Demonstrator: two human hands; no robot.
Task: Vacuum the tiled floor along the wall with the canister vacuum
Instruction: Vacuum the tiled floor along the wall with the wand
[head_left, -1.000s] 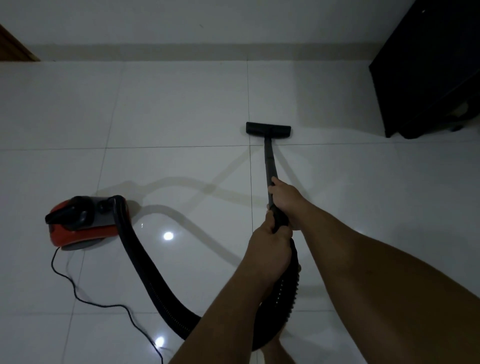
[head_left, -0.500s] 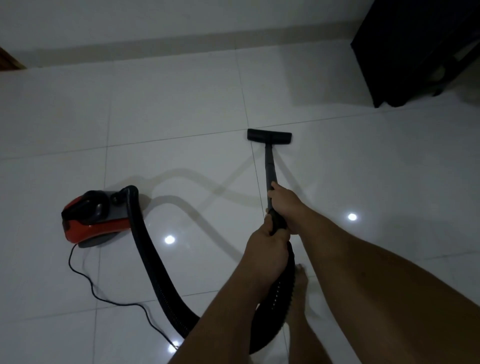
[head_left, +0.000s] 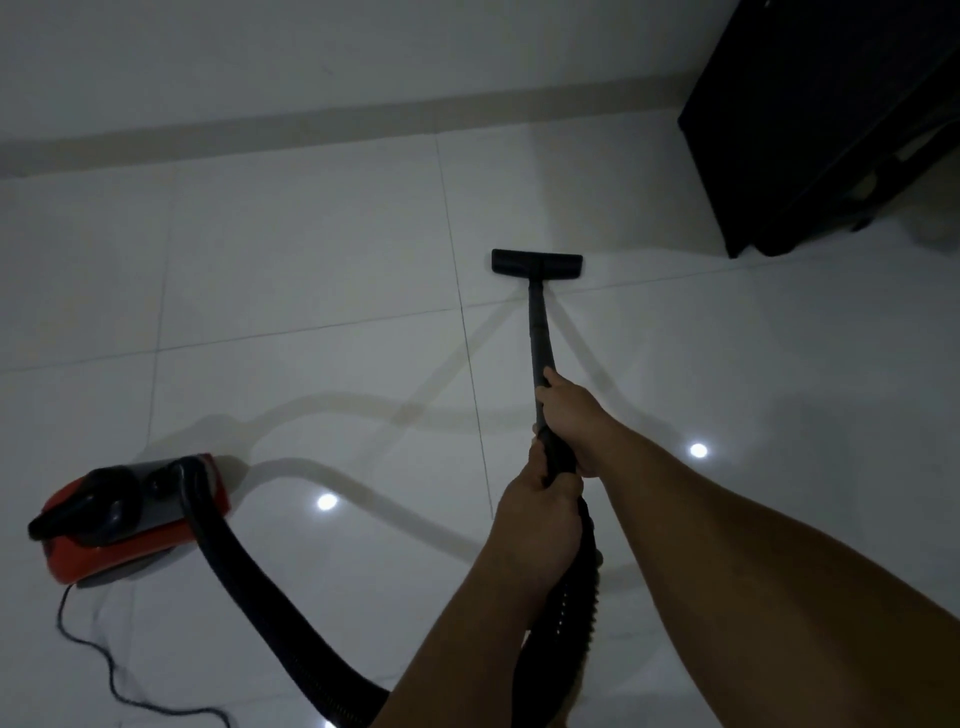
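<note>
A dark cabinet (head_left: 826, 119) stands on our right against the wall (head_left: 311, 52), its near corner resting on the tiled floor (head_left: 311, 249) off to the right of the floor nozzle (head_left: 536, 263), and it closes off that end of the wall strip. A beige skirting band (head_left: 291, 130) runs along the foot of the wall. Between the nozzle and the skirting we see only bare tile.

We can read no brand or lettering on the vacuum; the light is too dim for that.

The red canister vacuum (head_left: 124, 525) sits on the floor to our lower left, well apart from the nozzle. Its black corrugated hose (head_left: 249, 582) leaves its right end, sweeps down along the bottom edge and passes behind our forearms. A thin power cord (head_left: 104, 660) trails from the canister toward the lower edge.

The black wand (head_left: 537, 332) runs lengthwise away from us, nearly straight toward the wall, leaning slightly left as it goes. The nozzle lies flat on the tile, its long side crosswise to the wand, near a grout line.

Our right hand (head_left: 569, 410) is wrapped around the wand further up; our left hand (head_left: 540, 514) is clenched around the handle end just behind it.
</note>
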